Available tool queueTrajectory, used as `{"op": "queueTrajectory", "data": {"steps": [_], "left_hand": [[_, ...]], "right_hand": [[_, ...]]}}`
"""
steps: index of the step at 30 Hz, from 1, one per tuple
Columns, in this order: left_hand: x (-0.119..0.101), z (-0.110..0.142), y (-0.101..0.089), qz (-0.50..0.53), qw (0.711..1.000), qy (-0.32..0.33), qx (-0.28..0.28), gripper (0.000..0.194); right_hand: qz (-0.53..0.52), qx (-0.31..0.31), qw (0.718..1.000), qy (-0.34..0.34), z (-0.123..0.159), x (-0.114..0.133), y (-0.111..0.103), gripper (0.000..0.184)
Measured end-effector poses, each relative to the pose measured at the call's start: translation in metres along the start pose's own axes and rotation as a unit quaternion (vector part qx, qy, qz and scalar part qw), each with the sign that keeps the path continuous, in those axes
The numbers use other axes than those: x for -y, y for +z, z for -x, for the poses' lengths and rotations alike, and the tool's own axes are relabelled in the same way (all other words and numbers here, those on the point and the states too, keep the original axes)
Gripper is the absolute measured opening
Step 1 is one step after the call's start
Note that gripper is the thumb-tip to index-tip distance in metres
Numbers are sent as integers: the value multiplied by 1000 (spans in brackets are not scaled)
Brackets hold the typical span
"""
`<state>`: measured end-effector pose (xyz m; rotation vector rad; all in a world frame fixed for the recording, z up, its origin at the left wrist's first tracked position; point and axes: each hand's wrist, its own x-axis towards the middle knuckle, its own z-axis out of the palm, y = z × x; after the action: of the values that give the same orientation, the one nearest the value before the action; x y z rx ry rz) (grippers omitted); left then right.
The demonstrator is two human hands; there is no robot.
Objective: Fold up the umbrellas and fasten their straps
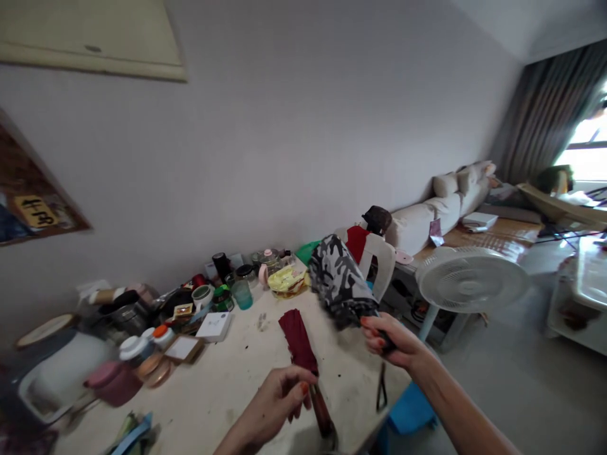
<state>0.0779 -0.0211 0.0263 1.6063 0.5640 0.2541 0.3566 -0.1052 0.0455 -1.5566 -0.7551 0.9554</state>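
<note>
My right hand [393,341] is wrapped round the dark handle of a folded umbrella [339,275] with a grey, black and white camouflage pattern. This umbrella is held above the table, its cloth loosely bunched and tilted up to the left, and a strap [381,388] hangs below the hand. On the table lies a dark red folded umbrella [298,341] with a brown handle. My left hand [279,401] is over the start of that handle, its fingers loosely bent and apart; whether they touch the umbrella is hard to make out.
Jars, cups, a teal glass [242,294], a white box [214,327] and a yellow packet [287,281] crowd the table's [199,385] back and left. A white chair [379,259] stands beyond, a white fan [472,281] and a blue stool [412,411] at right.
</note>
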Motion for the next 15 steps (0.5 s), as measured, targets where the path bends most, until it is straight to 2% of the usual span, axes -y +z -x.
{"op": "queueTrajectory", "data": {"steps": [2, 4, 6, 9, 11, 13, 15], "left_hand": [[8, 4, -5, 12, 1000, -12, -4, 71], [13, 7, -8, 13, 1000, -19, -17, 70], [17, 7, -8, 8, 999, -25, -23, 70], [21, 4, -6, 9, 999, -30, -14, 71], [21, 2, -4, 14, 999, -31, -2, 71], [20, 1, -3, 23, 999, -28, 5, 69], [17, -1, -1, 31, 999, -30, 6, 67]], "right_hand": [[-69, -34, 997, -13, -5, -3, -12, 31], [-76, -78, 994, -21, -13, -7, -15, 28], [-74, -94, 993, -22, -17, -8, -12, 27], [-105, -50, 993, -19, -12, -1, -6, 24], [-177, -15, 983, -41, -8, 10, -7, 28], [-217, -21, 974, -61, -8, 23, -10, 32], [-233, -15, 971, -52, -10, 35, -8, 33]]}}
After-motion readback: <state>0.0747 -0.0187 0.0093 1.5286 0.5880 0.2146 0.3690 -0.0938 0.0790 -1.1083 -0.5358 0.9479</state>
